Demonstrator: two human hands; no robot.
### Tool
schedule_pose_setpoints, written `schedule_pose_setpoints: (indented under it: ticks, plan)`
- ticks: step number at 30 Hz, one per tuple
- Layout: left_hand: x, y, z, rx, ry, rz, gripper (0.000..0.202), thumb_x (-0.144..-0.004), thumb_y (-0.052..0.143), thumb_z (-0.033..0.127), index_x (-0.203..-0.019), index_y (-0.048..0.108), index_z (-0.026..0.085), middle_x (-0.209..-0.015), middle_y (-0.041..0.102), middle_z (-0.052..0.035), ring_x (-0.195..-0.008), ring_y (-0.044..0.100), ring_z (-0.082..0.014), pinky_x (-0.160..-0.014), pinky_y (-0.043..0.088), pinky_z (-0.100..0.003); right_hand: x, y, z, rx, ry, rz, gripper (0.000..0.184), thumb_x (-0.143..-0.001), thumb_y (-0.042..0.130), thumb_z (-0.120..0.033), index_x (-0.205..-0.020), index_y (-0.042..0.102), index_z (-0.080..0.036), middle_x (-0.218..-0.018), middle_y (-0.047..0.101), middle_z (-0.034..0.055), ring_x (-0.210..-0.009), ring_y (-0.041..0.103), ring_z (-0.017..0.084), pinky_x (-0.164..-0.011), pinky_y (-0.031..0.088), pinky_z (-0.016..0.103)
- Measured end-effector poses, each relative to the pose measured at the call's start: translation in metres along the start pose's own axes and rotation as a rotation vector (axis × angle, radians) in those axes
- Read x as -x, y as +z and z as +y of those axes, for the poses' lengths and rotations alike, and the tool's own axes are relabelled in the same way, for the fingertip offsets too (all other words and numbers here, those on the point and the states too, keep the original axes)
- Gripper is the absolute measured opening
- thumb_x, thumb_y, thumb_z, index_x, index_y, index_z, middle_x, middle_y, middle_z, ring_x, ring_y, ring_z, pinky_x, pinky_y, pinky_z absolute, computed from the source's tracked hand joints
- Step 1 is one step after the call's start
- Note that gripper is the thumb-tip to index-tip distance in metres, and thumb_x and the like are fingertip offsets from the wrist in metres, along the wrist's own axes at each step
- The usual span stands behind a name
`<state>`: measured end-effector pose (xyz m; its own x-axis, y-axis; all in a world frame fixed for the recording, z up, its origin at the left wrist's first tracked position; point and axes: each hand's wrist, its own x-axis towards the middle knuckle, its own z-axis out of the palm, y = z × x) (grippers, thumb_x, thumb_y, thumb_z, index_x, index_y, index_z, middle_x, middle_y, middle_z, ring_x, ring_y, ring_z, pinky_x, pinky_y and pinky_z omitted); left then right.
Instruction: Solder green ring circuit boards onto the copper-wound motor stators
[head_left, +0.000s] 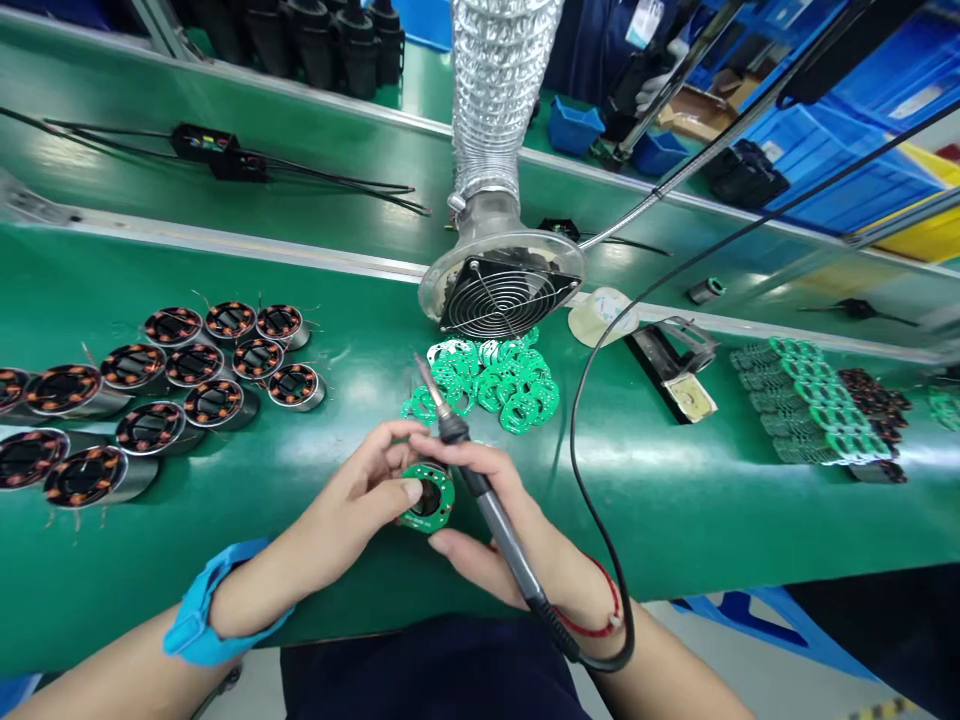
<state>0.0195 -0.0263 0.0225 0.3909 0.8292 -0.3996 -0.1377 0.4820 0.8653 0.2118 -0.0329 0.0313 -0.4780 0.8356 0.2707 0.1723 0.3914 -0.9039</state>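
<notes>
My left hand (379, 490) is closed round a motor stator with a ring-shaped green circuit board (442, 490) on its top, the thumb pressing on the board. My right hand (502, 510) carries a soldering iron (499, 520), which lies slantwise across the fingers with its tip up and to the left. Its fingertips reach to the far side of the stator, and the thumb is close to the near edge of the board. Just beyond my hands lies a loose pile of green ring boards (517, 390).
Several wound stators (184, 365) stand at left. A fume extractor fan (502, 295) on a foil duct hangs over the boards. Right of it are a tape roll (604, 315), a soldering iron stand (675, 360) and stacked board panels (817, 400). The iron's black cable (576, 440) loops at right.
</notes>
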Motion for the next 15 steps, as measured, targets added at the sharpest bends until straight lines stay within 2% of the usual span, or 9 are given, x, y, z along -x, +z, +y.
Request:
schedule_pose_setpoints:
  ticks: [3,5,8,10,12,15]
  plan:
    - [0.001,-0.001,-0.002,0.093,-0.087,-0.087,0.033,-0.089,0.063,0.039,-0.120,0.060,0.028,-0.111,0.066,-0.0007,-0.104,0.057,-0.0183,-0.082,0.047,-0.027,0.003,0.009,0.006,0.082,-0.040,0.113,0.053,-0.091,0.067,-0.025,-0.136,0.040,-0.031,-0.127,0.063,0.0093,-0.121,0.063,0.024,-0.101,0.053,0.043]
    - [0.000,0.001,-0.002,0.134,-0.131,-0.103,0.032,-0.090,0.064,0.040,-0.119,0.063,0.027,-0.114,0.065,-0.0014,-0.111,0.055,-0.0197,-0.091,0.046,-0.029,0.004,0.013,0.011,0.143,-0.042,0.194,0.057,-0.090,0.069,-0.026,-0.137,0.039,-0.031,-0.124,0.064,0.0095,-0.117,0.064,0.025,-0.099,0.054,0.044]
    - [-0.001,0.002,0.001,0.131,-0.168,-0.124,0.032,-0.088,0.066,0.038,-0.117,0.066,0.024,-0.106,0.066,-0.0020,-0.095,0.061,-0.0175,-0.086,0.049,-0.030,0.004,0.010,0.012,0.100,-0.015,0.179,0.057,-0.091,0.069,-0.028,-0.139,0.038,-0.030,-0.128,0.063,0.0103,-0.117,0.065,0.024,-0.098,0.055,0.044]
    - [-0.001,0.002,0.004,0.090,-0.165,-0.167,0.034,-0.087,0.066,0.039,-0.116,0.067,0.021,-0.094,0.067,-0.0018,-0.081,0.061,-0.0157,-0.077,0.050,-0.029,0.002,0.006,0.010,0.008,0.005,0.190,0.047,-0.095,0.063,-0.030,-0.137,0.041,-0.031,-0.125,0.067,0.0081,-0.112,0.068,0.021,-0.096,0.056,0.040]
    - [-0.002,0.001,0.008,0.038,-0.164,-0.215,0.037,-0.085,0.065,0.040,-0.114,0.066,0.018,-0.085,0.065,-0.0014,-0.074,0.061,-0.0158,-0.070,0.051,-0.029,0.001,0.002,0.008,-0.025,0.031,0.245,0.033,-0.099,0.058,-0.026,-0.130,0.047,-0.032,-0.113,0.072,0.0035,-0.102,0.071,0.017,-0.091,0.058,0.036]
    - [-0.002,0.001,0.012,-0.116,-0.157,-0.229,0.043,-0.082,0.060,0.042,-0.115,0.064,0.015,-0.083,0.064,-0.0027,-0.070,0.062,-0.0175,-0.065,0.053,-0.032,-0.001,-0.002,0.007,0.078,0.025,0.291,0.028,-0.097,0.057,-0.019,-0.122,0.052,-0.031,-0.094,0.074,-0.0007,-0.086,0.072,0.016,-0.081,0.058,0.031]
